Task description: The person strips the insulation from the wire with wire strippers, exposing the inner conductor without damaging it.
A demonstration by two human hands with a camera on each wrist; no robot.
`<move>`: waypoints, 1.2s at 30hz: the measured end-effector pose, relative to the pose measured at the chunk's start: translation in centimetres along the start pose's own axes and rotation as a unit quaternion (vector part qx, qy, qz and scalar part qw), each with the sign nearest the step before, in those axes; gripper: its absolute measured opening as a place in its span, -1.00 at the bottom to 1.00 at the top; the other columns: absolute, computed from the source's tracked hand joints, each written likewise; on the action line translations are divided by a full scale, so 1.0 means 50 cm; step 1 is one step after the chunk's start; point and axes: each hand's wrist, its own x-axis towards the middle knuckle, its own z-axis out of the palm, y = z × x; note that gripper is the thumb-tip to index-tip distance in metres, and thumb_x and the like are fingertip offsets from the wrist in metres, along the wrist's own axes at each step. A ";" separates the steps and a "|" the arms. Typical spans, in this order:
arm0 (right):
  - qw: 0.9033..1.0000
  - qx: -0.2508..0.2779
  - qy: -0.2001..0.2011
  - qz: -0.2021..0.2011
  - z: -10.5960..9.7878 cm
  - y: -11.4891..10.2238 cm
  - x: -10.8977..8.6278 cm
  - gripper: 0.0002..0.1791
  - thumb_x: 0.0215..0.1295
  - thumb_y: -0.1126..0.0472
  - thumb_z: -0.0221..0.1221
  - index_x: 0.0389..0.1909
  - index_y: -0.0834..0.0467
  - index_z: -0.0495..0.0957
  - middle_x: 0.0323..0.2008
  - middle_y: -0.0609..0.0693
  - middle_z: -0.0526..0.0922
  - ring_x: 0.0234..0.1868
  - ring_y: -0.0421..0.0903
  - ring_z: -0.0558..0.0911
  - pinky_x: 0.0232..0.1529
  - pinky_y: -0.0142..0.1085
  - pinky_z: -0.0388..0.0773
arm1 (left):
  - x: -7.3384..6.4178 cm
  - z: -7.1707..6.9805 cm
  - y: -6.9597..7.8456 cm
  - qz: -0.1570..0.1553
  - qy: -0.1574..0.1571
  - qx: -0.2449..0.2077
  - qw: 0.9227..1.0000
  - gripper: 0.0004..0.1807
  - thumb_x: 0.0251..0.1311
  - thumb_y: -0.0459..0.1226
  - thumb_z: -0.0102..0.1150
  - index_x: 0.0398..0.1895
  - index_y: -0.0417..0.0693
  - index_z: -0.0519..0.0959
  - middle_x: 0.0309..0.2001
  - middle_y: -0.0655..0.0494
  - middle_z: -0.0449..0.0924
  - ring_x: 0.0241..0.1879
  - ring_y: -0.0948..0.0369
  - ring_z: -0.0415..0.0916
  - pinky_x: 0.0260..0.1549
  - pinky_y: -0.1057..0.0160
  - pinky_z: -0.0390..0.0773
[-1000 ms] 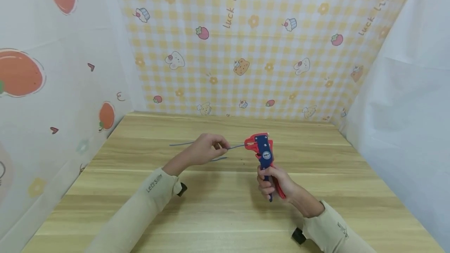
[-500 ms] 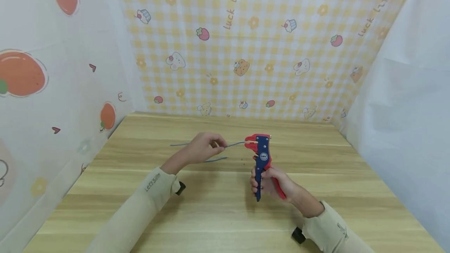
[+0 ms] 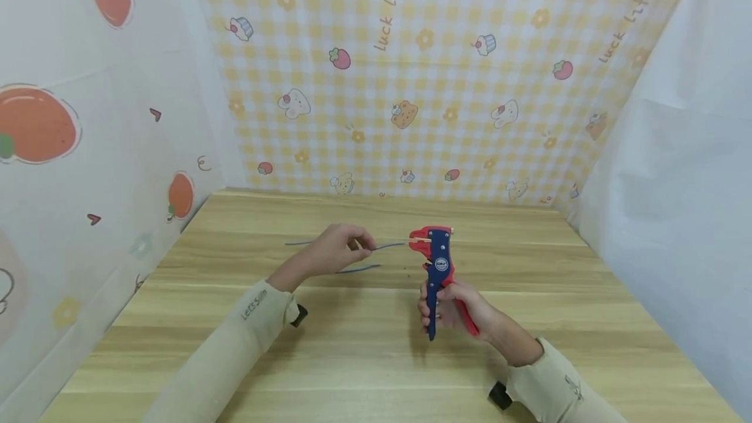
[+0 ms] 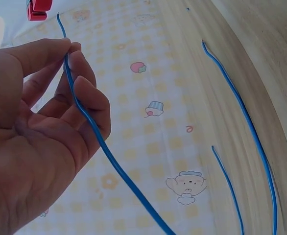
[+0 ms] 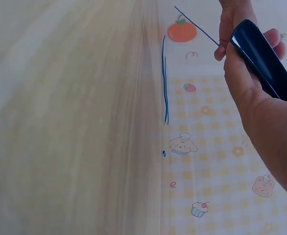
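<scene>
My left hand [image 3: 342, 248] pinches a thin blue wire [image 4: 116, 166] between thumb and fingertips. The wire's short end [image 3: 390, 245] points right, a small gap away from the mouth of a red and blue wire stripper [image 3: 439, 256]. My right hand [image 3: 455, 305] grips the stripper upright around its handles, which stand spread apart. In the left wrist view the wire tip looks dark, and a red corner of the stripper shows above the hand. One dark blue handle [image 5: 263, 61] fills the palm in the right wrist view.
Two more blue wires lie on the wooden table [image 3: 376, 358]: a longer wire [image 4: 249, 117] and a shorter-looking wire [image 4: 229, 183]. Tiny blue bits [image 5: 164, 153] lie near them. A patterned cloth [image 3: 376, 83] hangs behind the table, with white cloth at both sides.
The stripper's handles have gone from squeezed to spread, and its mouth has opened. My left hand has drawn the wire slightly left, so its end is out of the stripper.
</scene>
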 end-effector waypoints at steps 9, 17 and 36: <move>1.000 0.003 -0.011 0.002 0.001 0.003 0.000 -0.69 0.36 0.35 -0.22 0.00 0.17 0.41 -0.16 -0.01 0.60 -0.13 -0.10 0.61 0.07 -0.13 0.54 | 0.003 0.000 -0.014 -0.036 -0.005 -0.003 0.999 -0.90 0.32 -0.36 0.22 -0.17 -0.07 0.68 -0.20 0.10 0.69 -0.26 0.28 0.61 -0.28 0.28 0.61; 1.000 -0.001 -0.009 -0.003 0.003 0.002 0.001 -0.67 0.37 0.37 -0.26 0.01 0.18 0.40 -0.16 0.01 0.61 -0.13 -0.09 0.63 0.08 -0.10 0.54 | 0.000 -0.002 -0.026 -0.038 -0.014 -0.002 0.999 -0.91 0.33 -0.35 0.21 -0.17 -0.06 0.67 -0.18 0.04 0.69 -0.26 0.25 0.61 -0.26 0.26 0.62; 1.000 -0.005 -0.010 0.003 0.003 0.004 -0.001 -0.66 0.38 0.36 -0.30 0.02 0.19 0.37 -0.17 0.01 0.60 -0.13 -0.08 0.63 0.10 -0.07 0.53 | -0.003 0.013 -0.042 -0.047 -0.025 -0.002 0.999 -0.87 0.33 -0.36 0.20 -0.13 -0.21 0.65 -0.23 0.12 0.65 -0.27 0.23 0.58 -0.25 0.25 0.60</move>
